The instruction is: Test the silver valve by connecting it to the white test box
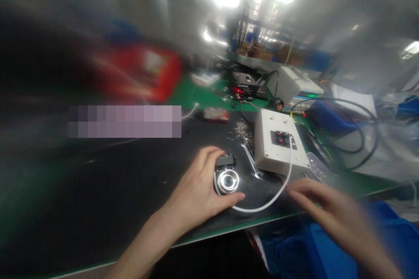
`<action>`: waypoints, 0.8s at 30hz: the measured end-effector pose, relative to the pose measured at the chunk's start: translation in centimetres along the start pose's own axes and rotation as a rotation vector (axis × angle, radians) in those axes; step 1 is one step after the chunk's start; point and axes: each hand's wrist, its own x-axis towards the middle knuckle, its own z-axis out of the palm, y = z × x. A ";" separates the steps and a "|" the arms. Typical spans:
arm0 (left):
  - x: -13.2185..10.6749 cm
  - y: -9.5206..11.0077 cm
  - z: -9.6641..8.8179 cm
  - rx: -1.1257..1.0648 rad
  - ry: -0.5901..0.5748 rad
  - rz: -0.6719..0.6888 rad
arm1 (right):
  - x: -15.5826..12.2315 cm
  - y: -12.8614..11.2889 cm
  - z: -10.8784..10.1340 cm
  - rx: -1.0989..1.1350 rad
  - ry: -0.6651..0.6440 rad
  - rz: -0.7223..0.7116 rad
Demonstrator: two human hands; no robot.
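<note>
Near the mat's (98,192) edge we see left hand (196,192) clasping a metal part (227,179) to steady it; right hand (330,213) (blurred, grip unclear) by the cable (281,192).

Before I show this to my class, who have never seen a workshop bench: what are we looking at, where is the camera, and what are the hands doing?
The camera sits on a person's head and looks down at their own two bare hands; there is no machine arm. The picture is blurred, especially on the left.

The left hand curls around a small round shiny metal part that rests on a black mat. The right hand lies blurred near the bench edge, by a white cable; whether it grips the cable, I cannot tell.

That cable runs up to a white box with red and black sockets. Beside it lie a wrench and a scatter of small metal pins. Below the right hand is a blue bin. Farther back stand bench instruments with lit displays.
</note>
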 end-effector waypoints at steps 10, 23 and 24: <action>0.3 -0.7 1.1 0.071 0.033 0.016 | 17.9 1.2 -4.9 -0.231 0.201 -0.233; 0.2 -0.2 0.7 -0.072 0.023 0.053 | 20.8 2.8 -2.4 -0.269 0.149 0.030; 0.1 -0.1 0.6 -0.077 0.022 0.060 | 20.6 2.6 -2.4 -0.250 0.141 0.062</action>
